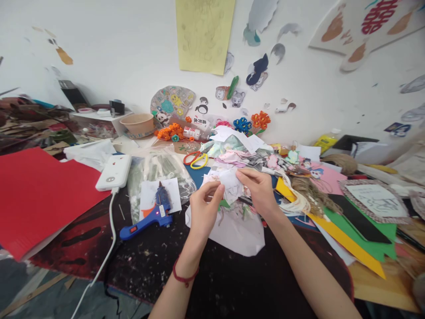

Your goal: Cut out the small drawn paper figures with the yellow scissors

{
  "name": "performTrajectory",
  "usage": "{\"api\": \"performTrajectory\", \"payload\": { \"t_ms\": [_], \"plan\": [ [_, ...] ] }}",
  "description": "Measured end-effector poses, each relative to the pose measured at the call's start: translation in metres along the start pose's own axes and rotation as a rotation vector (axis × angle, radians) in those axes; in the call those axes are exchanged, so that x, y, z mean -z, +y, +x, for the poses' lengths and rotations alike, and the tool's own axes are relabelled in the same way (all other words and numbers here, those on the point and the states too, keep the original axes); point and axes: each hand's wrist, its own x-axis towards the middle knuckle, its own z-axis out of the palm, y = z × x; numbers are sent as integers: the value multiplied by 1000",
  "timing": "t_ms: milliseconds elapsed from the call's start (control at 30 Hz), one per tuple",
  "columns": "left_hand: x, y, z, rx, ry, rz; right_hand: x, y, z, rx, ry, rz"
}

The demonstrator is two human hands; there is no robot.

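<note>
Head cam: L hand [207, 204] & R hand [258, 189] pinch thin, faintly drawn-on white paper piece [231, 187] by opp. edges; prob. v. light, floppy, tearable, so edges suit.

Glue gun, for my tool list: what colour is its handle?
The handle is mainly blue; head view shows it.

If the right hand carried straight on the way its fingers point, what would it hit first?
The right hand would meet the white paper piece already at its fingertips; what comes after that is hard to tell, as depth is unclear.
</note>
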Motion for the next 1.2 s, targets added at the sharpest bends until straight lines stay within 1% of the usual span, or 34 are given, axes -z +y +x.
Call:
{"api": "performTrajectory", "payload": {
  "t_ms": [200,367,500,567,600,700,800,933,1033,1200],
  "plan": [
    [0,-4,-1,23,32,25,1,-1,0,33,-39,-3],
    [0,-2,-2,6,32,48,0,-1,0,44,-50,-11],
    [1,-1,-2,-1,64,64,3,-4,2,33,-85,-22],
    [1,-2,-1,0,82,60,10,-6,6,-5,-135,-9],
    [1,-3,-1,4,91,55,15,-8,8,-45,-181,7],
    [2,-5,-1,19,111,39,31,-11,15,-155,-358,-22],
    [2,-6,0,28,115,43,38,-13,17,-198,-438,-62],
    [2,-5,0,27,115,71,33,-13,13,-231,-461,-89],
    [2,-4,0,19,108,93,30,-14,11,-244,-451,-91],
    [3,-4,0,15,97,103,31,-13,11,-249,-438,-90]
  ]
}}
